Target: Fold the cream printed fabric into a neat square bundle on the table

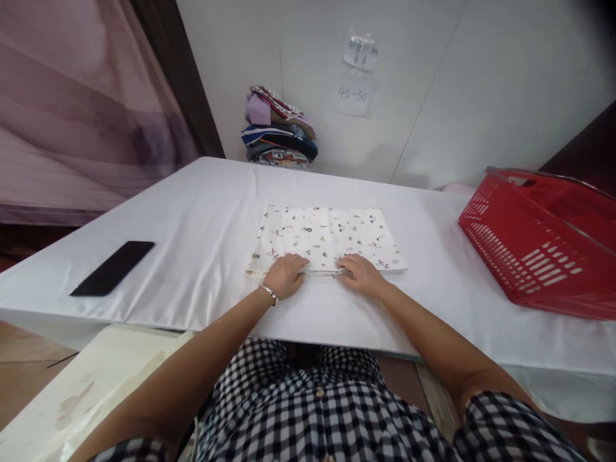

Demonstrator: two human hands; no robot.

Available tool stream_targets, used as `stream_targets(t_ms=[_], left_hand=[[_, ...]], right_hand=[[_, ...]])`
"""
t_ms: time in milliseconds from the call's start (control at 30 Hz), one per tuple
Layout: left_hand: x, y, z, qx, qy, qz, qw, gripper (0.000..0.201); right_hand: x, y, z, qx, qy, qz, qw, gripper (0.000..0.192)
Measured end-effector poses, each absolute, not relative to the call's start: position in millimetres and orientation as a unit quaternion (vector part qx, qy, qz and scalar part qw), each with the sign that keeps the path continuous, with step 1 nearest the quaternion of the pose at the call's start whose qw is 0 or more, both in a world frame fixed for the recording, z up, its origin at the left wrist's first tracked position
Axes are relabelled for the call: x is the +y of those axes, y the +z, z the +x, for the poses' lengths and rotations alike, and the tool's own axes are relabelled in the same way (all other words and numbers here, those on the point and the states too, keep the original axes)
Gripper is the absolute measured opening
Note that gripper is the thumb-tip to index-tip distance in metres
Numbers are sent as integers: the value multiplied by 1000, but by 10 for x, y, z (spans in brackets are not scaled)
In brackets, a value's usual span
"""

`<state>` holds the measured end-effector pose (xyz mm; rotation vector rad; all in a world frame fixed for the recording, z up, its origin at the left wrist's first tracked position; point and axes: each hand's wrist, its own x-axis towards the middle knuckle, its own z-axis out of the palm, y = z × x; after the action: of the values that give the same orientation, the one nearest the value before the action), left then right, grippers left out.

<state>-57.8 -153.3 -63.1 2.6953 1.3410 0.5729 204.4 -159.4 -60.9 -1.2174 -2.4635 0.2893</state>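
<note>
- Head view, the work: a folded printed cloth (pixel 327 239) lies flat near the middle of the white table (pixel 202 212), its long near edge facing the person
- Left hand (pixel 285 274) rests palm-down on the near-left part of the cloth, fingers curled and pinching at the near hem; a bracelet (pixel 269 292) sits on that wrist
- Right hand (pixel 360 273) is likewise closed on the near hem just right of centre; the two hands are close together, with a short bunched run of hem between them
- Doing it well, as I judge it: keep both grips level on the same layers so the hem comes up straight, and spread the hands toward the corners if the outer ends sag; the near-left corner already looks slightly ruffled
- Head view, edges: the cloth's near hem lies close to the table's front edge, so little bare table is left on the person's side
- Open room: bare table stretches beyond the cloth toward the wall and widely to the left
- A black phone (pixel 113 267) lies well apart on the left, close to the front edge
- A red basket (pixel 539 244) stands well apart on the right, tilted, its rim higher than the cloth
- A stack of folded clothes (pixel 279 131) sits against the wall at the far edge, clear of the cloth
</note>
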Motion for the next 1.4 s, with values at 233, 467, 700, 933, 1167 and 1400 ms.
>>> stream_targets(t_ms=[233, 467, 700, 933, 1167, 1400], left_hand=[[-1436, -613, -477, 430, 178, 882, 74, 23], [-1470, -647, -441, 475, 204, 854, 61, 20], [-1516, -730, -390, 395, 243, 886, 11, 22], [-1523, -726, -324, 400, 184, 898, -4, 22], [-1520, -730, -309, 427, 164, 889, -20, 23], [-1480, -791, -239, 427, 147, 890, -59, 22]], right_hand=[[-1537, -639, 1881, -880, 105, -416, 205, 20], [-1549, -707, 1833, -833, 123, -482, 241, 22], [-1564, -759, 1873, -828, 121, -476, 271, 21], [-1582, -767, 1889, -853, 110, -413, 300, 22], [-1599, -745, 1856, -866, 78, -401, 288, 20], [-1583, -784, 1824, -873, 42, -405, 268, 16]])
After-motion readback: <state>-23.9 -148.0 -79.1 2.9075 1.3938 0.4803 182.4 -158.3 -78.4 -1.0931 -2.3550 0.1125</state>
